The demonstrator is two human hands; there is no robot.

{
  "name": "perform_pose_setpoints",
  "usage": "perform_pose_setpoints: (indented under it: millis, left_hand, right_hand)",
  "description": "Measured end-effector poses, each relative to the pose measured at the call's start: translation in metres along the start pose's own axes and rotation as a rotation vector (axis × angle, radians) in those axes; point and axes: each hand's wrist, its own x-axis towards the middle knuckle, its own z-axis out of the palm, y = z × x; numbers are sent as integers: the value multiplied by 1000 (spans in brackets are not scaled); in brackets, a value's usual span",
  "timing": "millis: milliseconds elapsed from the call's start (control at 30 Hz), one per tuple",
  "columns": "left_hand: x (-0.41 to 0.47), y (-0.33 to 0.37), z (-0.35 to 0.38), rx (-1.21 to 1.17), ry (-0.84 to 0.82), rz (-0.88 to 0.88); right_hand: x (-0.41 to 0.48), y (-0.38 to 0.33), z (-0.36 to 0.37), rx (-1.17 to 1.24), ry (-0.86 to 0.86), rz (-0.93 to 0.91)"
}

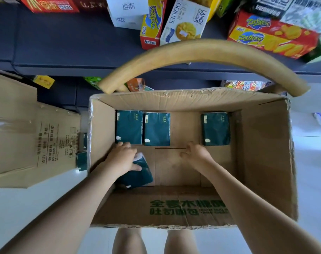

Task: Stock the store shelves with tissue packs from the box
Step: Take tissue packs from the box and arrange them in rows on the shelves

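An open cardboard box (262, 162) stands on the floor below me. Three dark green tissue packs lie along its far wall: one at the left (129, 127), one beside it (157, 129), and one apart at the right (216, 128). A fourth green pack (137, 176) lies tilted at the near left of the box floor. My left hand (122, 158) grips this pack from above. My right hand (195, 153) hovers over the bare box floor between the packs, fingers loosely curled, holding nothing.
A dark shelf (68, 44) runs across the top, carrying biscuit and cookie boxes (183, 22). A second cardboard box (24, 129) lies at the left on the white floor. The box's far flap (201, 52) curves up above it.
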Motion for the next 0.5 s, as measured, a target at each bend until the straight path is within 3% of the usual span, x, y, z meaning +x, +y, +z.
perform_pose_setpoints:
  millis: [133,267,367,500]
  left_hand:
    - [-4,2,5,-670,76,-218]
    - [-9,6,23,-1111,71,-348]
    - [-16,12,39,-1334,79,-425]
    - [-20,19,53,-1423,103,-493]
  right_hand:
    - [19,-25,-7,358,53,84]
    - [36,-43,-3,558,25,108]
    - [46,-50,8,608,-38,150]
    - [56,-54,24,654,24,149]
